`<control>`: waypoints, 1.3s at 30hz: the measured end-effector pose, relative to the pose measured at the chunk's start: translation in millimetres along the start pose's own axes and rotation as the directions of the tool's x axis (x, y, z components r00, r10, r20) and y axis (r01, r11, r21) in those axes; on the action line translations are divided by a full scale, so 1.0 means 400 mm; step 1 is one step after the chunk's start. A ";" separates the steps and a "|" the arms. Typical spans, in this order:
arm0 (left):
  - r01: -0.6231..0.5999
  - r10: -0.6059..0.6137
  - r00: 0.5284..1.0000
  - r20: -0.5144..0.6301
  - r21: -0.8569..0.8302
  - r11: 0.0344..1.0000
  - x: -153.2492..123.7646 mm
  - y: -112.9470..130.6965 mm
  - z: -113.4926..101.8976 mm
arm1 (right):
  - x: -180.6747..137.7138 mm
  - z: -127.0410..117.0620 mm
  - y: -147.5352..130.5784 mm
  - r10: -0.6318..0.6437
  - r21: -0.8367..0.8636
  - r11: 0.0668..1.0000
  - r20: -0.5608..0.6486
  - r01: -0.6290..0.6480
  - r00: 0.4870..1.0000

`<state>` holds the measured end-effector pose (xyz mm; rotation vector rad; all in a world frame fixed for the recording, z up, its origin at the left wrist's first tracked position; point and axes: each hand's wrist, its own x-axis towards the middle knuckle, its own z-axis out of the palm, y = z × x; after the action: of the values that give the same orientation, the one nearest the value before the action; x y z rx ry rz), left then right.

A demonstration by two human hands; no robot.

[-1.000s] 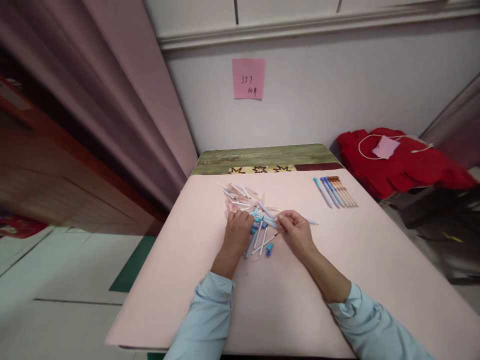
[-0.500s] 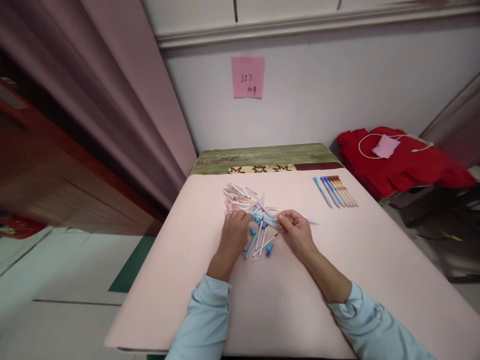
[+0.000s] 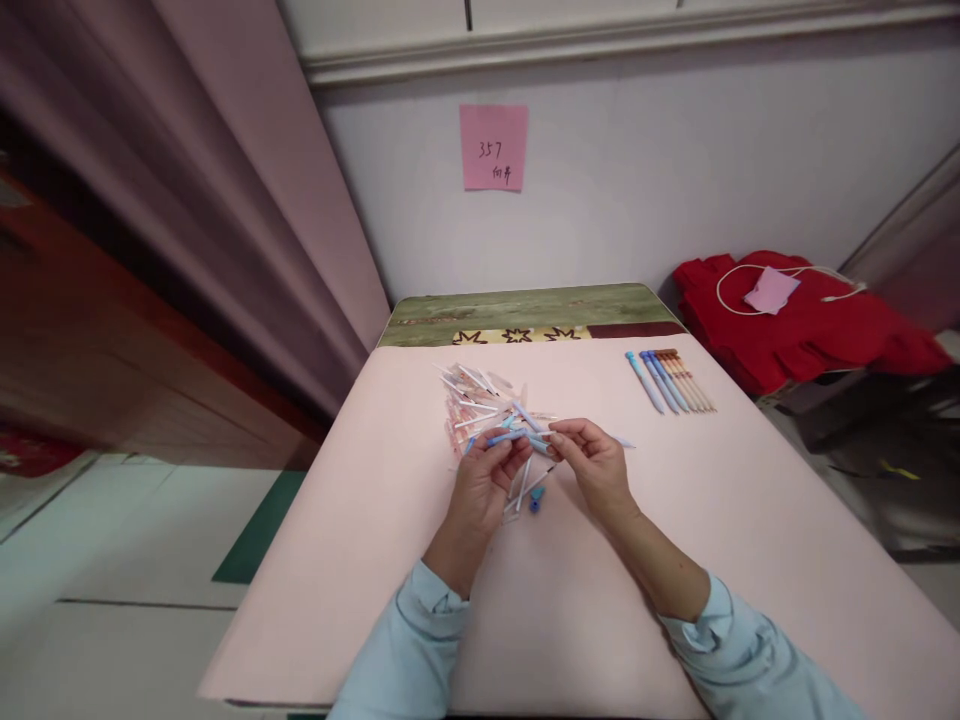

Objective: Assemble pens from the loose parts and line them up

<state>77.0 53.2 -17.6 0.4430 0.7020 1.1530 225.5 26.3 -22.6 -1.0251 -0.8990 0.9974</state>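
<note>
Over the middle of the table, my left hand pinches a blue pen barrel held roughly level. The fingertips of my right hand are closed on a thin white pen refill, its free end pointing at the barrel. I cannot tell whether the two parts touch. Loose white refills and a small blue pen topper lie just below my hands. Behind my left hand spreads a pile of clear and pinkish pen parts mixed with more refills. A pale blue pen part sticks out beyond my right hand.
A neat row of blue and brown-topped pens lies at the table's right side. Pink paper covers the table. Past its right edge is a red cloth with a white cable. A wall stands behind.
My left hand has turned and lifted from the pile, now with a blue barrel in its fingers. My right hand stays nearly in place, with a white refill now visible at its fingertips.
</note>
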 end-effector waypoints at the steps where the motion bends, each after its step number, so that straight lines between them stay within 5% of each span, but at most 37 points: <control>1: 0.007 -0.007 1.000 0.007 0.004 1.000 -0.002 0.001 0.001 | 0.000 0.001 -0.002 -0.019 -0.020 1.000 -0.011 0.018 1.000; 12: 0.019 -0.026 0.997 0.072 0.093 0.996 -0.024 0.001 0.022 | -0.005 -0.012 0.014 -0.091 -0.195 0.976 0.027 0.094 0.996; 18: -0.078 0.048 0.993 0.109 0.287 0.955 -0.024 -0.003 0.010 | -0.011 -0.011 0.012 -0.141 -0.285 0.948 0.007 0.138 0.990; 21: -0.269 0.205 0.963 0.176 0.538 0.799 -0.022 -0.002 0.000 | -0.013 -0.011 0.014 -0.166 -0.288 0.944 0.006 0.160 0.986; 26: -0.576 0.423 0.777 0.466 0.797 0.179 -0.026 0.006 -0.009 | -0.017 -0.010 0.010 -0.206 -0.318 0.926 0.027 0.203 0.978; 28: -0.610 0.424 0.730 0.535 0.791 0.053 -0.028 0.005 -0.011 | -0.018 -0.010 0.004 -0.229 -0.351 0.908 0.044 0.229 0.972; 31: -0.615 0.420 0.713 0.562 0.788 -0.011 -0.025 -0.001 -0.018 | -0.018 -0.011 -0.004 -0.294 -0.421 0.858 0.067 0.294 0.954; 39: -0.619 0.439 0.706 0.556 0.786 0.001 -0.011 -0.006 -0.036 | -0.022 -0.013 -0.010 -0.407 -0.488 0.742 0.218 0.460 0.887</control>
<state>67.3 47.8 -28.2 2.0771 1.1245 1.2312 228.6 15.8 -21.1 -1.1484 -1.4728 0.3980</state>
